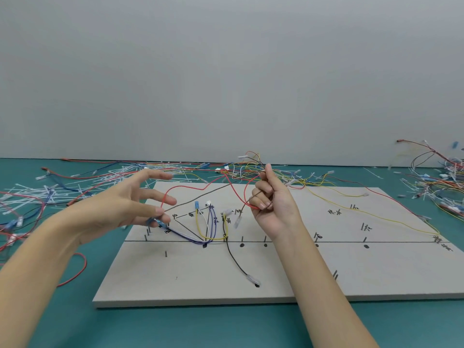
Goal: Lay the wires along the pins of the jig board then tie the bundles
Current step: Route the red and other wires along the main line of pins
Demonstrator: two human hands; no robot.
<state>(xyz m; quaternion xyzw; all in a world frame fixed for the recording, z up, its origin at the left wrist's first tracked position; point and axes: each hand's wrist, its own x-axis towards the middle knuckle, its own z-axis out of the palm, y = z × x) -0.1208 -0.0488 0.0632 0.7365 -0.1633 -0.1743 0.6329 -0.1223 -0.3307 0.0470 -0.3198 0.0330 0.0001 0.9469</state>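
Where pins rise — thin red wire (198,188)

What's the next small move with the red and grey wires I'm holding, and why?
Probably lower both hands toward the jig board and seat the wires against its pins. The left hand pinches the red wire and grey wire, the right hand grips their far ends, and both hang above the board.

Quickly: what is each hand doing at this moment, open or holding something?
Left hand: pinches the wire end between thumb and fingertip, other fingers spread.
Right hand: fingers curled around the red wire.
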